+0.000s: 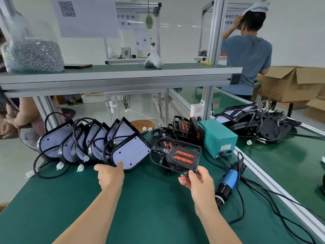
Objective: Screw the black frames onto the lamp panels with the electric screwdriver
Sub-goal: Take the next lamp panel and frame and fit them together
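Note:
Several white lamp panels (pixel 95 143) with black rims and cables lean in a row on the green table (pixel 144 199). My left hand (pixel 110 175) grips the near edge of the front lamp panel (pixel 131 153). In my right hand (pixel 195 178) is the near edge of a black frame (pixel 175 155) with two red reflector strips, pinched and lifted just above the table. More black frames (pixel 184 128) are piled behind it. The blue and black electric screwdriver (pixel 228 182) lies on the table to the right of my right hand.
A teal power box (pixel 217 137) stands behind the screwdriver, its cables trailing across the table's right side. Finished lamps (pixel 255 120) are heaped on the right bench. A bag of screws (pixel 33 55) sits on the upper shelf. One person stands at back right, another sits at left.

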